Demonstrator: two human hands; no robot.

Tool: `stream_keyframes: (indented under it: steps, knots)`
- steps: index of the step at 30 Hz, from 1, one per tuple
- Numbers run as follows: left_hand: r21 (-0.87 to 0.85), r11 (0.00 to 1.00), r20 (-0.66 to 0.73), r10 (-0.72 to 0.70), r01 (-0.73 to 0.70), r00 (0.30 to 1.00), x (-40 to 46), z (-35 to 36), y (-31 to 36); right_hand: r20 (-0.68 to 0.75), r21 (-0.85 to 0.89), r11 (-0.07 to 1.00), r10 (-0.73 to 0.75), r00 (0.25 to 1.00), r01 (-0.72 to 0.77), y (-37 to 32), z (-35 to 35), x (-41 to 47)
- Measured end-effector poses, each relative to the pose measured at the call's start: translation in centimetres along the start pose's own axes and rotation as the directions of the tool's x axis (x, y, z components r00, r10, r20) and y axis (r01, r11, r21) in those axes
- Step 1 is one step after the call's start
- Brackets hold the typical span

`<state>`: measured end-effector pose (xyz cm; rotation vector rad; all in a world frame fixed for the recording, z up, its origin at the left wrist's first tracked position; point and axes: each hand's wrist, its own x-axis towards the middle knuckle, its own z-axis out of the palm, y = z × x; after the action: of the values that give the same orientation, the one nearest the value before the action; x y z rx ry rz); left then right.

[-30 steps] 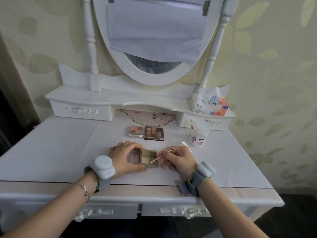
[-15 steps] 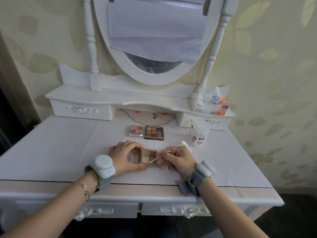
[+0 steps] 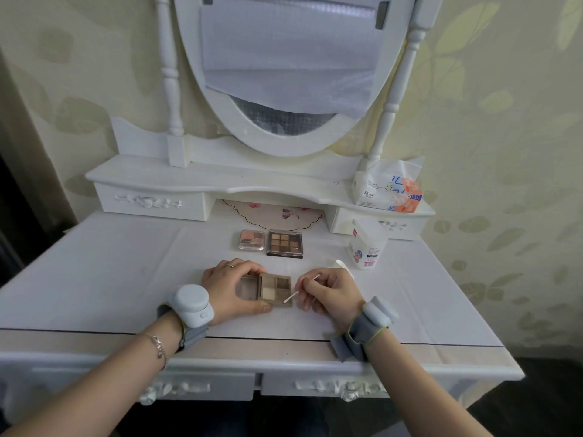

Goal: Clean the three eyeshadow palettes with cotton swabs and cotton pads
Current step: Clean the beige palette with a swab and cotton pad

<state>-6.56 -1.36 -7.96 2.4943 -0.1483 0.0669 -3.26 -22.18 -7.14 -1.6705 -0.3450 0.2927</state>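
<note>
Brown and open, the small square eyeshadow palette [image 3: 273, 290] lies at centre frame on the white dressing table [image 3: 94, 279], gripped around its clear lid side by the left hand [image 3: 232, 287]. Just right, the right hand [image 3: 331, 291] pinches a thin white cotton swab [image 3: 301, 288], its lower tip at the palette's right edge. Higher up lie a pink palette [image 3: 251, 240] and a dark nine-pan palette [image 3: 285, 243].

You have: eyeshadow palettes 3 – open one [image 3: 275, 290], pink one [image 3: 251, 240], brown nine-pan one [image 3: 285, 243] | cotton swab in hand 1 [image 3: 301, 288] | swab container 1 [image 3: 366, 248] | tissue pack 1 [image 3: 388, 189] | wrist devices 2 – left [image 3: 191, 305], right [image 3: 379, 312]
</note>
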Motion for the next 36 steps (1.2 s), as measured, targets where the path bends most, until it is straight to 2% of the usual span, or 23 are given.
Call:
stream_keyframes:
  steps: [11, 18, 22, 25, 27, 30, 33, 36]
  knots:
    - [0.011, 1.000, -0.006, 0.004, -0.004, 1.000, 0.1, 0.1, -0.1, 0.110, -0.013, 0.999, -0.032, 0.993, 0.034, -0.1, 0.2, -0.2]
    - [0.010, 1.000, 0.020, 0.010, -0.010, 1.000, 0.1, -0.1, -0.2, -0.042, -0.002, 1.000, -0.023, 0.999, 0.023, -0.1, -0.2, 0.0]
    - [0.015, 1.000, 0.048, 0.005, -0.005, 0.999, 0.1, -0.2, -0.2, -0.087, 0.084, 0.996, -0.013, 0.996, 0.020, -0.1, -0.3, 0.1]
    - [0.028, 1.000, 0.091, 0.008, -0.011, 0.996, 0.2, -0.6, -0.1, -0.069, 0.122, 0.992, -0.031, 0.997, 0.039, -0.5, -0.5, 0.4]
    - [0.022, 1.000, 0.129, 0.011, -0.014, 0.992, 0.5, -0.8, -0.2, -0.045, 0.052, 0.998, -0.041, 0.998, 0.043, -0.8, -0.6, 0.7]
    - [0.044, 0.998, 0.179, 0.026, -0.035, 0.983, 0.8, -1.3, -0.4, -0.025, -0.181, 0.983, -0.038, 0.999, 0.033, -0.9, -0.5, 1.3]
    - [0.086, 0.994, 0.216, 0.047, -0.067, 0.975, 1.0, -1.6, -0.3, -0.014, -0.475, 0.878, -0.071, 0.997, 0.056, -0.5, -0.3, 1.7]
    - [0.036, 0.998, 0.181, 0.049, -0.057, 0.982, 1.1, -1.8, 0.1, -0.039, -0.623, 0.777, -0.145, 0.989, 0.090, -0.4, 0.0, 1.7]
